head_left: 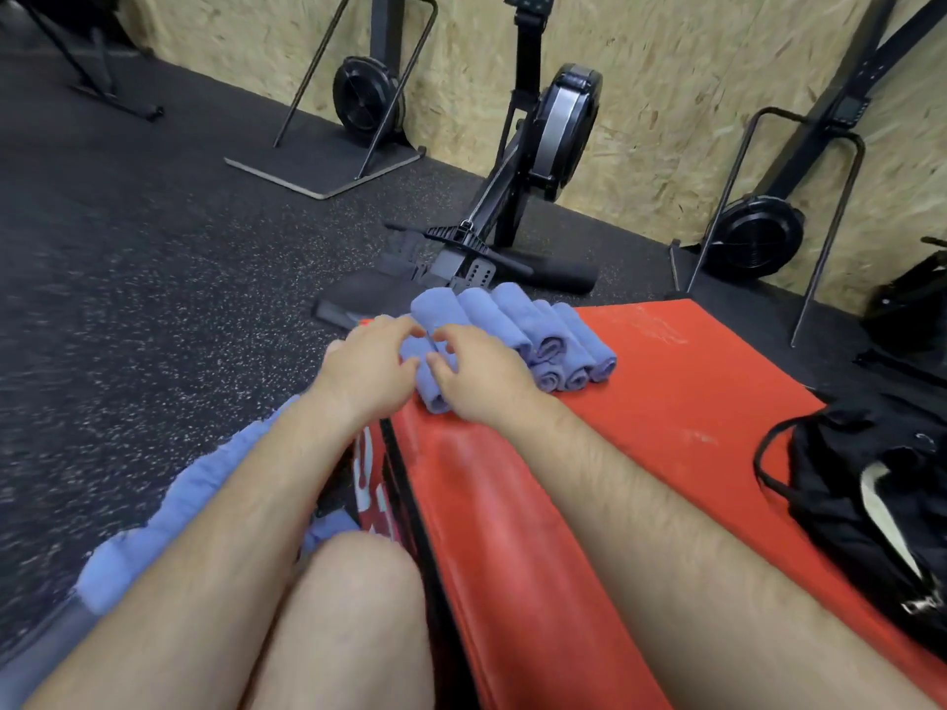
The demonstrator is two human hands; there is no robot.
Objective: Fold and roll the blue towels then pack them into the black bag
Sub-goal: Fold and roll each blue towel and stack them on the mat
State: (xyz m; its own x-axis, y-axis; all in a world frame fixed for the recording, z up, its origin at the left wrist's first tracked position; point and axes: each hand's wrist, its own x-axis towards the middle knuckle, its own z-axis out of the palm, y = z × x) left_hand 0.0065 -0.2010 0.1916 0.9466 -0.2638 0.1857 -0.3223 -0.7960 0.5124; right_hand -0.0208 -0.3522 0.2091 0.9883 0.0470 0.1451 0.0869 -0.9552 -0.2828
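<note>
A bare knee (353,607) fills the bottom of the view, belonging to a person seated at the left edge of a red padded bench (666,402). Two bare forearms reach forward from the lower corners.

Under the left forearm, off the bench's left side, lies a heap of loose blue towels (169,509), not rolled. At the right edge of the view, a black bag (845,494) sits on the bench, its top open and a pale lining showing inside. It is well apart from the hands.

Further forward, both hands meet on the nearest roll (433,397), a rolled blue towel lying near the bench's left edge. The left hand (369,366) has its fingers bent down over the roll's far end. The right hand (481,376) is just beside it, its fingers and thumb curled onto the same roll. The fingertips of the two hands almost touch.

Touching that roll on its right is a stack of rolled blue towels (517,320), laid side by side and piled in two layers at the bench's far left corner.

Beyond the bench is a dark speckled rubber floor (153,248). A black rowing machine (553,130) stands on end against a chipboard wall (666,69), with similar black machines to either side.
</note>
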